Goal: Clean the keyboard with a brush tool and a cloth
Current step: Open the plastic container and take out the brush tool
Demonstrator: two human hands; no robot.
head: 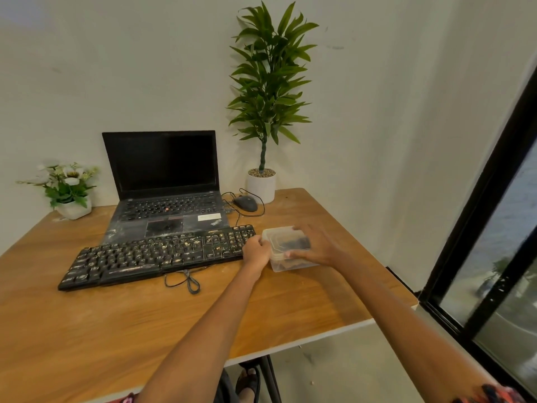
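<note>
Keyboard [158, 255] lies on wooden table [145, 330], black, w/ many pale crumbs and dirt spots on the keys. It sits diagonal, just in front of open laptop [165, 187], whose screen is dark. Keyboard cable [186, 282] makes a loop on the table near its front edge.

Just beside the right end of the keyboard stands a clear plastic container [286, 248] w/ lid on. Something dark is inside; brush or cloth, I cannot tell, it is too blurred.

Left hand [256, 252] is at the left side of the container, fingers curled against its edge, so it holds the box there. Right hand [315, 245] is over the top and right side of the container, fingers spread and bent down around the lid: thumb on the near side, other fingers on the far side. Both hands touch the container; it rests on the table.

Behind the container, a black mouse [245, 203] w/ thin wire lies near a white pot holding tall green plant [267, 91]. At far left of the table, small white pot w/ flowers [68, 184]. Right of the table is a window w/ black frame [482, 205]. Under the table edge a foot in sandal [248, 383] is visible.
</note>
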